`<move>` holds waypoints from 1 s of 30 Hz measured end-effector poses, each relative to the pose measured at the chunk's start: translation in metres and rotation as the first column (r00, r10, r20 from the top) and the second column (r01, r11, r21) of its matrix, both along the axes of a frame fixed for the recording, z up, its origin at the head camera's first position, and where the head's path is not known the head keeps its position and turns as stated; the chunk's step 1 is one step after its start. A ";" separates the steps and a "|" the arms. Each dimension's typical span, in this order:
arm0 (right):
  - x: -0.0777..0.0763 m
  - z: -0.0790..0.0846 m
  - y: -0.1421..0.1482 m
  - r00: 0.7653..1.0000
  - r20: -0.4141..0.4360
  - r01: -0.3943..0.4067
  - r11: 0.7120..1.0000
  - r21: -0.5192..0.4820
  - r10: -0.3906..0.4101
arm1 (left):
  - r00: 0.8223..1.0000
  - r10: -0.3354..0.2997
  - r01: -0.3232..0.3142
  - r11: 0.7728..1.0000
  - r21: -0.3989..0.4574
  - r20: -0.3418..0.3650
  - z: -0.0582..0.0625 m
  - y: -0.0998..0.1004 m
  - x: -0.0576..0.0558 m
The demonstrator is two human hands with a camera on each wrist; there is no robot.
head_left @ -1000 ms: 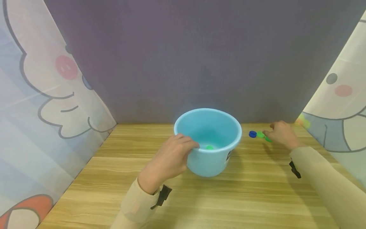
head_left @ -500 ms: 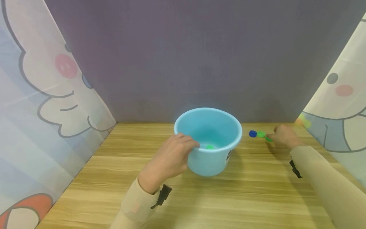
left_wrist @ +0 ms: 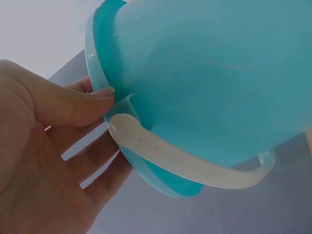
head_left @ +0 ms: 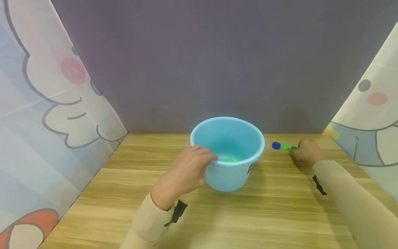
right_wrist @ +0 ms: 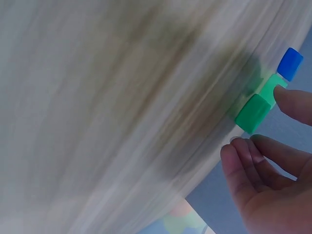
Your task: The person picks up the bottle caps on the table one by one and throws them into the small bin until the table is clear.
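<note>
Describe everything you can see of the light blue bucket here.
The bucket is round, light blue and plastic-looking, with a thick rim, a whitish handle attached near that rim, and a partly visible dark label on its right side. It stands upright on the wooden-looking table. A small green piece lies inside. The person's left grip holds the rim, thumb outside.

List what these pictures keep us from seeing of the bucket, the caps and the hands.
- Head view: the near floor inside the bucket, hidden by its front wall.
- Head view: what the label shows, too small and turned aside.
- Left wrist view: the fingertips, except the thumb's, of the left hand, behind the rim.
- Right wrist view: part of the light green cap, behind the thumb of the right hand.
</note>
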State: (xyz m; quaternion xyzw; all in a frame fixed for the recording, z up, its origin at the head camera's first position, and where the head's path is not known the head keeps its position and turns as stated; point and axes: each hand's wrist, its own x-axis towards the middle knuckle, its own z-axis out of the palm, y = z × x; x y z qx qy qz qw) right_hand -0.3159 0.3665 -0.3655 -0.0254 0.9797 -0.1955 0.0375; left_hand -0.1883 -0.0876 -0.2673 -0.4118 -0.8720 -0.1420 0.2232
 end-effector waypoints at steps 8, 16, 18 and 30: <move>-0.002 -0.003 -0.003 1.000 -0.027 -0.007 0.999 0.052 0.008 | 1.000 -0.005 0.005 1.000 -0.001 0.006 0.000 0.001 0.000; -0.002 -0.001 -0.008 1.000 0.001 -0.007 0.999 0.046 0.007 | 1.000 -0.010 0.010 1.000 0.000 -0.012 0.000 0.001 0.000; -0.001 0.000 -0.009 1.000 0.015 -0.010 1.000 0.029 0.010 | 1.000 -0.011 0.011 1.000 0.000 -0.012 0.000 0.001 0.000; 0.005 0.011 -0.014 0.999 0.008 -0.032 0.999 -0.043 0.032 | 1.000 -0.009 0.009 1.000 0.000 -0.020 0.000 0.001 -0.001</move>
